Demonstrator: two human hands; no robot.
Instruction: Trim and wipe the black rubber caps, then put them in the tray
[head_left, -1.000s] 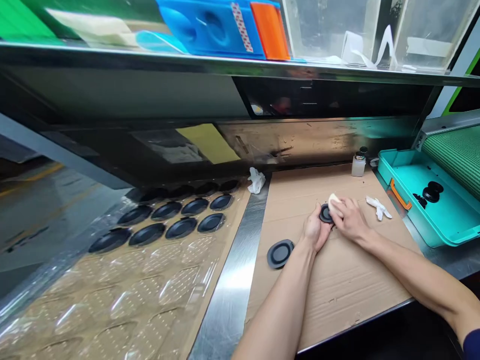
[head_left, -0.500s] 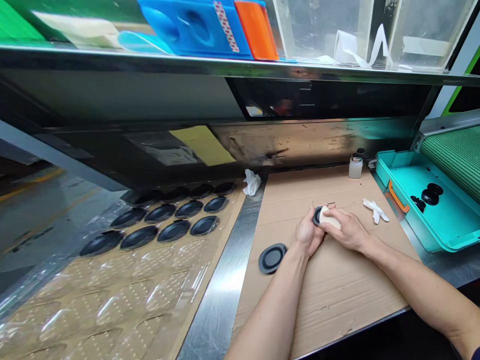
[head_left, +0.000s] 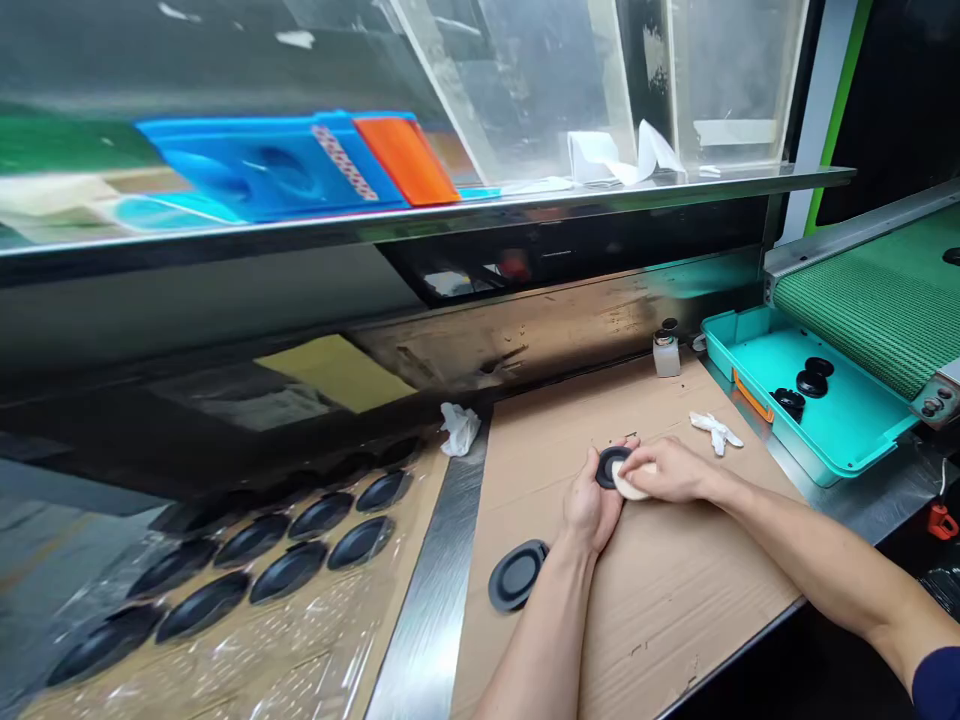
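Black disc (head_left: 609, 460), held above the cardboard sheet (head_left: 675, 610) in the L hand (head_left: 586, 512), whose fingers and thumb are closed about its rim. The cream pad (head_left: 631, 487) is pinched in the R hand (head_left: 666, 470) and laid over the disc's lower R edge (pressure on the face cannot be judged). Seen from the R grip, the disc lies directly to the L; the L hand is nearer, w/ the rim at its fingertips. No long axis is shown, the outline being approx. round; nothing is interposed btwn pad and disc.

Surroundings: a grey oval dish (head_left: 517, 576) is set down L of the L hand; a white cloth (head_left: 716, 433) and a small bottle (head_left: 666, 358) are placed beyond the R hand, w/ a teal tray (head_left: 862, 435) farther R. Black dishes (head_left: 289, 570) are seated in rows at far L. Neither hand's path to the disc is obstructed.
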